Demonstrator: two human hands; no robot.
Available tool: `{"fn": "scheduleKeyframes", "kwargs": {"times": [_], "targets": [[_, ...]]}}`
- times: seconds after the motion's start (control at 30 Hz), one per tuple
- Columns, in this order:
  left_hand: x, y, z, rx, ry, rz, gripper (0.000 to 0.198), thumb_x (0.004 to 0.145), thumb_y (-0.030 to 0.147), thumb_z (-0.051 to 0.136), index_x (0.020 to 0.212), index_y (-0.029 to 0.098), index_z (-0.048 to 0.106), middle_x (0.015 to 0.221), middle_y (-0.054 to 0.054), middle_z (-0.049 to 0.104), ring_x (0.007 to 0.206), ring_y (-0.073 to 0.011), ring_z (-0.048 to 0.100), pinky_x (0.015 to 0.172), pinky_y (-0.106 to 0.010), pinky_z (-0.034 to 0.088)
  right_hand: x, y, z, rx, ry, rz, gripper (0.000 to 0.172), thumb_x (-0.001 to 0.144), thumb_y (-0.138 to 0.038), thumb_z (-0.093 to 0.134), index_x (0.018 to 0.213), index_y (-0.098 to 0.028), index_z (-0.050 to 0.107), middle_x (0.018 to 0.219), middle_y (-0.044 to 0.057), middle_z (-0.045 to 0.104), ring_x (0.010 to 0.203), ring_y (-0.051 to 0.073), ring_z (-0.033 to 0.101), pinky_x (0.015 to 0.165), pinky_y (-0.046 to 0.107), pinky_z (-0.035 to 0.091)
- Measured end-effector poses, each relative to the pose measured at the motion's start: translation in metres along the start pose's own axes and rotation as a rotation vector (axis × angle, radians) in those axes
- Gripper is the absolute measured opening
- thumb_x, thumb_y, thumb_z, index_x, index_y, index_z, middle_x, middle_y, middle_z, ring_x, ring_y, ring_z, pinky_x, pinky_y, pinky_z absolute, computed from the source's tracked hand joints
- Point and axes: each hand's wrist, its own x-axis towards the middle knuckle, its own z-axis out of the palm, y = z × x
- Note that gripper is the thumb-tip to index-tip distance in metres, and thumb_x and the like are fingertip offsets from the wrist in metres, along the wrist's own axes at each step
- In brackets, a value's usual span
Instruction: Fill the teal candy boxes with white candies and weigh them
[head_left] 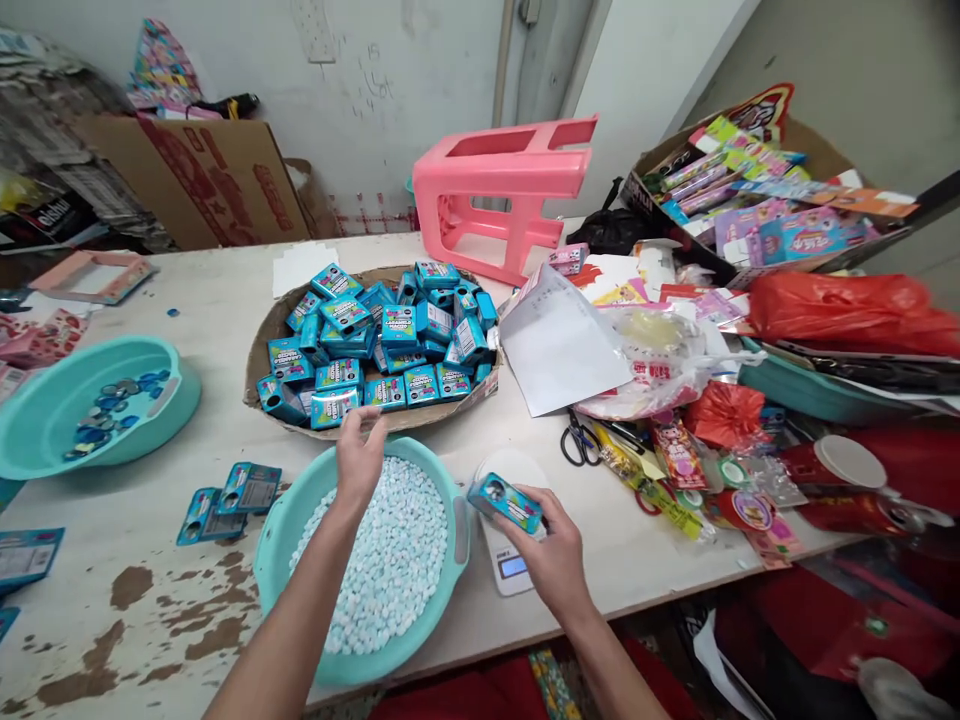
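My right hand [553, 548] grips a small blue candy box [510, 502], holding it tilted above a white digital scale [501, 545]. My left hand [360, 452] reaches over the far rim of a turquoise basin [459, 520], its bent fingers apart and nothing visible in them. Its fingertips are by the front edge of a shallow cardboard tray [259, 340] heaped with blue candy boxes [399, 328]; whether they touch a box I cannot tell. Many small pale blue and white candies [390, 560] fill the basin below.
Left stands a second turquoise basin [169, 360] with blue pieces inside, near flat blue cartons [251, 487]. A pink stool [495, 170] lies sideways behind the tray. Right are paper [562, 345], scissors [579, 440], wrappers, a red bag [840, 305] and a full carton [720, 265].
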Motion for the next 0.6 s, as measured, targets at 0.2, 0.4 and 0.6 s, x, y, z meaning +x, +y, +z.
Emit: {"fn": "scheduleKeyframes", "kwargs": {"times": [0.2, 0.4, 0.6], "targets": [[0.072, 0.018, 0.146, 0.449, -0.334, 0.327, 0.056, 0.073, 0.015, 0.058, 0.128, 0.017, 0.049, 0.132, -0.016, 0.046, 0.123, -0.0296, 0.041, 0.1, -0.043, 0.035, 0.018, 0.069, -0.012, -0.161, 0.12, 0.02, 0.027, 0.078, -0.036, 0.066, 0.1, -0.021, 0.062, 0.094, 0.006, 0.063, 0.088, 0.023, 0.063, 0.078, 0.038, 0.052], [0.103, 0.024, 0.214, 0.724, -0.448, 0.329, 0.074, 0.074, 0.017, 0.06, 0.142, 0.022, 0.034, 0.15, -0.018, 0.023, 0.127, -0.0379, 0.036, 0.094, -0.047, 0.038, 0.015, 0.083, -0.021, -0.241, 0.196, -0.05, 0.059, 0.08, -0.039, 0.064, 0.132, -0.021, 0.042, 0.127, 0.014, 0.051, 0.12, 0.028, 0.048, 0.098, 0.05, 0.044], [0.08, 0.046, 0.15, 0.322, -0.165, 0.2, 0.053, 0.072, 0.019, 0.061, 0.124, 0.02, 0.054, 0.102, -0.009, 0.064, 0.091, -0.0251, 0.059, 0.084, -0.036, 0.042, 0.017, 0.043, -0.048, -0.328, 0.361, -0.221, 0.053, 0.083, -0.031, 0.062, 0.131, -0.021, 0.043, 0.124, 0.015, 0.051, 0.12, 0.028, 0.048, 0.1, 0.053, 0.041]]}}
